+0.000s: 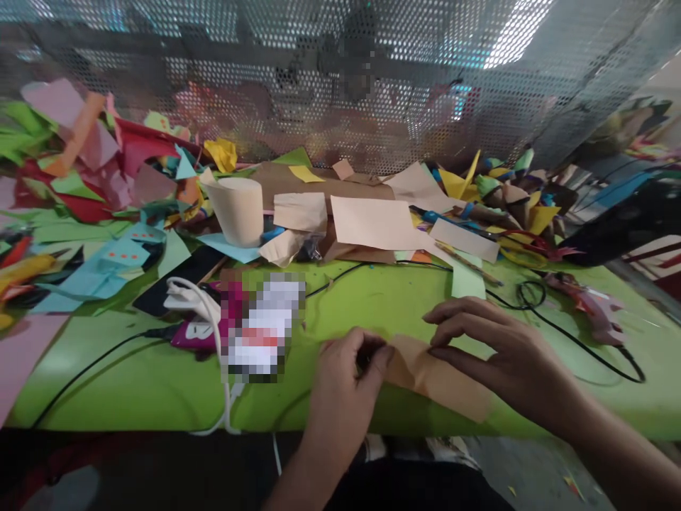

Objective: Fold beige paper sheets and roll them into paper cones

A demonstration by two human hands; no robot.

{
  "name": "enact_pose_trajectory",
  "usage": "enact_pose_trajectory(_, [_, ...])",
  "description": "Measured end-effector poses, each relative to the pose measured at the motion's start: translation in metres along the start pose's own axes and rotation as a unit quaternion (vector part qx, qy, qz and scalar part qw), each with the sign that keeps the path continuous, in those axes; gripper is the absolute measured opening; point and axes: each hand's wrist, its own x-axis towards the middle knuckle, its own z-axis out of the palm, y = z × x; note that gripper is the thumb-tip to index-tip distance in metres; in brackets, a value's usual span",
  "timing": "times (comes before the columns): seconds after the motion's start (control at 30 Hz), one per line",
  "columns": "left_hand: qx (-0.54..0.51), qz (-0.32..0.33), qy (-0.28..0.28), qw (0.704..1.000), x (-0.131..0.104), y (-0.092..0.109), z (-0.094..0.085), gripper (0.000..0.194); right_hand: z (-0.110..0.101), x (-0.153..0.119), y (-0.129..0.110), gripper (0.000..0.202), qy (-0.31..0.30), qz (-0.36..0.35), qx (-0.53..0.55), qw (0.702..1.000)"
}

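A creased sheet of tan paper (452, 389) lies between my hands near the front edge of the green table (340, 298). My left hand (354, 369) pinches its left end between thumb and fingers. Over its upper right part, my right hand (479, 337) has thumb and forefinger closed on the paper's upper edge, while the other fingers stay loosely bent. A fold or crease runs across the paper between the two hands. Left of my left hand rests a phone (269, 323) with its screen blurred out.
A magenta power strip (194, 335) with a white cable (218, 341) sits at left. A hot glue gun (593, 309) and its black cord lie at right. Behind are a rolled paper cone (237, 213), beige sheets (369, 223), heaped coloured scraps (96, 156) and a perforated metal panel (319, 85).
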Motion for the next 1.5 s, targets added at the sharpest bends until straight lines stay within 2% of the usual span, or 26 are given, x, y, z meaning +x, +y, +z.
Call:
enact_pose_trajectory(0.17, [-0.013,0.021,-0.012,1.0,-0.003,0.003,0.002,0.023,-0.001,-0.006,0.001,0.01,0.008,0.002,0.012,1.0])
enact_pose_trajectory(0.33, [0.075,0.05,-0.016,0.996,-0.005,0.006,0.005,0.014,0.014,-0.01,0.008,0.008,-0.016,0.026,0.04,0.999])
enact_pose_trajectory(0.47, [0.052,0.057,-0.028,0.997,-0.005,0.008,0.003,0.032,0.023,-0.012,0.013,0.006,-0.004,0.039,0.049,0.998])
enact_pose_trajectory(0.53, [0.046,0.057,-0.033,0.997,-0.005,0.009,0.002,0.034,0.022,-0.011,0.013,0.005,0.009,0.032,0.04,0.999])
enact_pose_trajectory(0.83, [0.008,0.021,-0.016,1.0,-0.004,0.004,0.003,0.035,0.006,-0.01,0.003,0.006,0.054,-0.087,-0.042,0.994])
enact_pose_trajectory(0.97, [-0.015,0.003,-0.021,1.0,-0.003,0.0,0.006,0.038,0.001,-0.018,0.002,0.01,0.079,-0.142,-0.102,0.981])
enact_pose_trajectory(1.07, [-0.037,-0.001,0.001,0.999,-0.004,-0.002,0.009,0.038,-0.003,-0.029,0.003,0.015,0.077,-0.16,-0.118,0.977])
enact_pose_trajectory(1.2, [-0.034,0.0,0.048,0.998,-0.006,-0.001,0.009,0.037,-0.003,-0.046,0.008,0.017,0.061,-0.155,-0.104,0.98])
enact_pose_trajectory(1.33, [-0.028,0.026,0.061,0.997,-0.005,0.0,0.008,0.039,0.004,-0.062,0.015,0.015,0.068,-0.116,-0.102,0.986])
enact_pose_trajectory(1.5, [0.041,0.028,0.069,0.996,-0.008,0.003,0.008,0.033,0.012,-0.071,0.025,0.019,0.066,-0.073,-0.098,0.99])
